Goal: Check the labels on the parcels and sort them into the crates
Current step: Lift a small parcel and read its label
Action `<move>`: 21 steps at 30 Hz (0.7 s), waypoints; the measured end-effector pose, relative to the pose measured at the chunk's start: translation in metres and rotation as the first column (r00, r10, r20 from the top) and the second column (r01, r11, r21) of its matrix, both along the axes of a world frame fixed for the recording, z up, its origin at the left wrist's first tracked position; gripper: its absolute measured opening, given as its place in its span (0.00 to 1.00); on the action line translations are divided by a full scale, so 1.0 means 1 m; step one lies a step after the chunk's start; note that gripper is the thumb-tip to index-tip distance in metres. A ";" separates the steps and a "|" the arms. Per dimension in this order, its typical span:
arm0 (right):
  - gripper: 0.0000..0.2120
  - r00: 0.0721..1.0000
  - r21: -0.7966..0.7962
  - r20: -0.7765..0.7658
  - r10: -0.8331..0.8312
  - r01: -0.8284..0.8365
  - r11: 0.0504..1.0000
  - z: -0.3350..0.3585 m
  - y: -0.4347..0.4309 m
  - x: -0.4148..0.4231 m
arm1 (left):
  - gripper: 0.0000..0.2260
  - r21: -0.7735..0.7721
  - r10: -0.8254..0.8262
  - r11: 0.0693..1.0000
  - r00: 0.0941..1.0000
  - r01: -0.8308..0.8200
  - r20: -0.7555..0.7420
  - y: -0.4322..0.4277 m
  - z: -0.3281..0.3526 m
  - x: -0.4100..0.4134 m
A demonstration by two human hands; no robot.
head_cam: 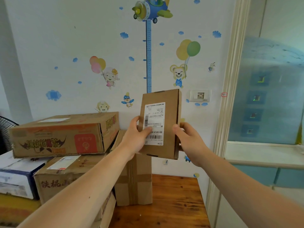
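Observation:
A small flat brown cardboard parcel (171, 112) is held up in front of the wall, its white shipping label (154, 119) facing me upside down. My left hand (136, 137) grips its left edge, thumb lying over the label's lower left. My right hand (189, 137) grips the right edge, thumb on the front face. More parcels are stacked at the left: a large printed carton (62, 135) on top, a brown carton with a label (65, 175) under it, and a tall taped carton (133, 178) below the held parcel. No crates show.
A wooden table (177, 203) carries the stack, its right edge near a door frame (228, 96). A white and blue box (16, 178) sits at far left, a fan (6, 129) behind it. A wall socket (199, 95) and stickers are on the wall.

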State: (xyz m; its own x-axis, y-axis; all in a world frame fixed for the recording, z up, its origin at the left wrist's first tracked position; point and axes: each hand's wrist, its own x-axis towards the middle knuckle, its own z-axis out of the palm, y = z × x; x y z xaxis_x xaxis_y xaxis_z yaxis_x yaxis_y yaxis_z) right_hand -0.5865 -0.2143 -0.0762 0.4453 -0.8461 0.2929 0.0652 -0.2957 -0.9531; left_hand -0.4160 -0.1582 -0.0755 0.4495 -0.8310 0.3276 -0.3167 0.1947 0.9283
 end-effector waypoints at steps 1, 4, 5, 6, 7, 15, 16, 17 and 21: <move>0.10 1.000 0.009 0.009 0.020 -0.020 1.000 0.000 0.002 0.001 | 0.24 0.006 -0.001 1.000 1.000 0.001 0.000 0.000 0.000 -0.002; 0.11 0.997 -0.016 0.007 0.076 -0.075 0.997 0.002 0.009 0.006 | 0.19 0.020 -0.062 0.998 0.998 0.062 0.015 0.001 0.001 -0.015; 0.11 0.996 -0.031 0.006 0.086 -0.086 0.996 0.002 0.011 0.008 | 0.17 0.021 -0.097 0.995 0.995 0.096 0.011 0.001 0.001 -0.020; 0.12 0.995 -0.044 0.007 0.095 -0.095 0.995 0.002 0.013 0.010 | 0.18 0.021 -0.131 0.991 0.991 0.131 0.008 0.002 0.001 -0.024; 0.13 0.995 -0.054 0.006 0.098 -0.098 0.994 0.003 0.014 0.011 | 0.21 0.014 -0.162 0.987 0.987 0.162 0.012 0.003 0.000 -0.027; 0.13 0.997 -0.093 0.011 0.081 -0.080 0.992 0.006 0.014 0.013 | 0.18 0.003 -0.244 0.970 0.969 0.245 0.039 0.005 0.000 -0.034; 0.13 0.998 -0.105 -0.002 0.067 -0.067 0.992 0.006 0.014 0.013 | 0.19 -0.001 -0.235 0.972 0.971 0.235 0.047 0.004 -0.001 -0.035; 0.13 0.999 -0.121 -0.019 0.046 -0.048 0.991 0.006 0.014 0.013 | 0.18 0.000 -0.226 0.974 0.973 0.226 0.056 0.004 -0.001 -0.036; 0.15 0.998 -0.185 -0.063 -0.025 0.013 0.983 0.006 0.016 0.013 | 0.14 -0.001 -0.197 0.980 0.976 0.198 0.097 0.003 0.002 -0.040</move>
State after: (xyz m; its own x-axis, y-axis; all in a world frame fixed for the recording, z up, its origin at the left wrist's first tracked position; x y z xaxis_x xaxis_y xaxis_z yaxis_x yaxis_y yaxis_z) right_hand -0.5732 -0.1984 -0.0706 0.4528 -0.7890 0.4152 -0.0026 -0.4668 -0.8843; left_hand -0.4558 -0.1550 -0.0734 0.2428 -0.8965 0.3705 -0.3587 0.2719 0.8930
